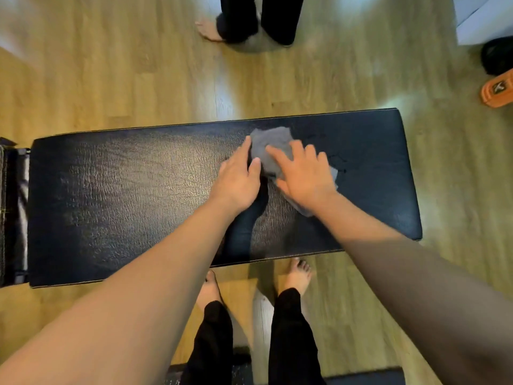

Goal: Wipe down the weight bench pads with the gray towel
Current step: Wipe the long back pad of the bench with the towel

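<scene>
Right now the right hand [306,176] lies flat with its fingers spread on the crumpled gray cloth towel [273,147], pressing it down a little right of the frame's centre. Part of the towel shows beyond the fingertips toward the top, and a thin strip of it peeks out under the wrist on the right. Just beside it, the left hand [238,180] rests with straight fingers close together; its thumb and fingertips touch the towel's left edge, though whether they pinch the cloth is hard to tell through the motion blur. Both forearms reach up from the bottom corners of the frame.

Under the hands, the long black creased leather bench pad [125,195] forms the surface, running across the middle of the frame from left to right. At the far left edge a second dark pad [11,215] adjoins it.

Around the surface lies a light wooden plank floor [111,79]. Bare feet and black trouser legs stand at bottom centre. Another person's dark-trousered legs [258,18] stand at top centre. An orange object [497,91] sits at the right edge.
</scene>
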